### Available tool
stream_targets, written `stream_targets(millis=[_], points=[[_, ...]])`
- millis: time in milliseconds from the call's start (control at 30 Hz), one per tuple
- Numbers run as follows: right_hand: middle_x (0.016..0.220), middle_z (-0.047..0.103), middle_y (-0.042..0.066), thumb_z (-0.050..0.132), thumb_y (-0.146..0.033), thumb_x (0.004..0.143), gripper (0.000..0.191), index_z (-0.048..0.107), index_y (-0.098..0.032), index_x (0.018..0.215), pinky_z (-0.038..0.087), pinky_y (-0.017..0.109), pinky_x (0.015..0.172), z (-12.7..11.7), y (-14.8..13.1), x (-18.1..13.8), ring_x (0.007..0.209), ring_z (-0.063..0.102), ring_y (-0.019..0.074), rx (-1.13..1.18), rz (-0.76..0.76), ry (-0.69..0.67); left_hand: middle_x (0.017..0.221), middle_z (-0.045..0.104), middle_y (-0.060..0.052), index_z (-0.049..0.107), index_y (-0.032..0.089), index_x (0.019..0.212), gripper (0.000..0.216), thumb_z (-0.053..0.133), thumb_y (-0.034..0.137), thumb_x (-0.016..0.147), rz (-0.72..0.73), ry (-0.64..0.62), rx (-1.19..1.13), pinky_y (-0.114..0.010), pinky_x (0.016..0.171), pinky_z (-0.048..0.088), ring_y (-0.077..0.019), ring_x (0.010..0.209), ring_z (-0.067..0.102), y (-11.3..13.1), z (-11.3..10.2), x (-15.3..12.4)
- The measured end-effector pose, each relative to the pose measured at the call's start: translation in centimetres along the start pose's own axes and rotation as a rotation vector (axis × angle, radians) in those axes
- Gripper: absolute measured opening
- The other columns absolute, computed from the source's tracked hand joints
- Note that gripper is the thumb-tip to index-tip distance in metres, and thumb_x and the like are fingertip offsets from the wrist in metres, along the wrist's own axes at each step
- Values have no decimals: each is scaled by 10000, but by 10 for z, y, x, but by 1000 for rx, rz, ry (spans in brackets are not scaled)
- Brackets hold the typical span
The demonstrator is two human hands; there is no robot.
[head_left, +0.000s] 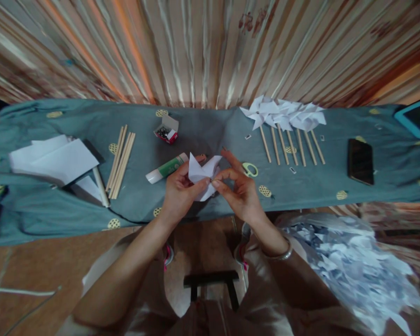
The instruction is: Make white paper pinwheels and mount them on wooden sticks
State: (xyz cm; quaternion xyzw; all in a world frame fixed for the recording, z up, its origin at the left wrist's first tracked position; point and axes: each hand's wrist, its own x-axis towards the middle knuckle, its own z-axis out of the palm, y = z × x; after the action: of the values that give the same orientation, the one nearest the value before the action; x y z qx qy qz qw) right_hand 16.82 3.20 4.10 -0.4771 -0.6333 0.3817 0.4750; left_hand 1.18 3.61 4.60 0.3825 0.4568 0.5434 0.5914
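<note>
White paper pinwheel (pixel 197 173) is over the table (pixel 322 186), pinched by the fingers (pixel 231 174) of the left hand (pixel 178 193) and right hand (pixel 243 193). Other pinwheels (pixel 287 114) on 7 sticks (pixel 301 149) look done. This 1 shows no stick; bare sticks (pixel 125 163) and paper (pixel 61 161) seem left.

White paper pinwheel (pixel 200 174), sharp-cornered, between the fingers (pixel 228 174)

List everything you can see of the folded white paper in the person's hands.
The white paper looks thin and plain, folded into a pinwheel-like shape, two pointed tips facing away from the person. It is held over the near part of the green cloth. The left hand grips it, thumb across its front; the right hand pinches near its middle. Fingers hide part of it.
</note>
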Motion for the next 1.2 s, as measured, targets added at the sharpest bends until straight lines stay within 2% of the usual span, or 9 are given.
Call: stream_targets(millis=[133,300,500,667,800,867,1000,1100,1200], points=[[1331,630,64,684,-370,838,120,674,-264,781,308,518,1187,2,7,1,1409,443,248,51,27,9,1059,758,-61,705,192,1099,561,895,265,576,-6,-12,-5,-338,860,548,-218,930,706,-1,-2,1],[1441,558,50,704,-402,815,149,676,-261,776,301,517,1187,4,12,1,1443,397,251,92,67,14,1037,758,-63,697,193,1103,571,900,288,579,-23,-35,-17,-339,843,552,-221,929,711,-1,-2,1],[1420,570,49,713,-392,808,147,670,-254,788,316,492,1182,6,15,-1,1399,457,246,132,96,33,1010,762,-50,706,186,1094,554,891,274,580,-28,-18,-12,-326,842,550,-199,893,704,-1,-2,2],[1457,511,103,786,-434,728,309,639,-237,918,454,453,1088,11,21,0,1318,538,261,209,138,117,982,763,-30,716,200,1057,515,896,259,578,-33,-11,-25,-315,817,557,-182,863,702,1,-2,2],[1243,672,83,836,-466,654,526,617,-250,1082,578,387,913,13,17,2,1075,674,231,374,240,93,922,770,17,733,224,1019,474,899,218,575,-71,-21,-85,-290,790,555,-158,807,694,5,-1,1],[1021,742,29,840,-452,651,466,659,-256,1034,594,363,834,12,12,2,910,705,213,449,311,50,889,771,45,738,231,998,445,897,197,583,-89,-39,-126,-262,774,545,-137,781,686,5,-1,1],[759,717,-20,837,-456,652,310,715,-243,841,569,321,676,10,5,2,665,652,165,474,353,12,855,768,36,733,202,1020,470,903,220,583,-116,-44,-129,-237,742,532,-124,749,674,3,-2,0],[715,690,-22,844,-479,634,326,712,-226,792,521,291,623,8,4,2,617,600,137,489,370,-12,825,754,10,728,173,1006,477,908,274,576,-121,-47,-72,-248,707,530,-129,708,660,2,-4,0],[675,658,-31,837,-479,646,313,685,-215,719,477,267,608,8,5,2,603,561,116,499,379,-20,781,737,1,735,157,865,355,898,313,591,-115,-69,-35,-261,687,529,-128,668,638,0,-5,0]])
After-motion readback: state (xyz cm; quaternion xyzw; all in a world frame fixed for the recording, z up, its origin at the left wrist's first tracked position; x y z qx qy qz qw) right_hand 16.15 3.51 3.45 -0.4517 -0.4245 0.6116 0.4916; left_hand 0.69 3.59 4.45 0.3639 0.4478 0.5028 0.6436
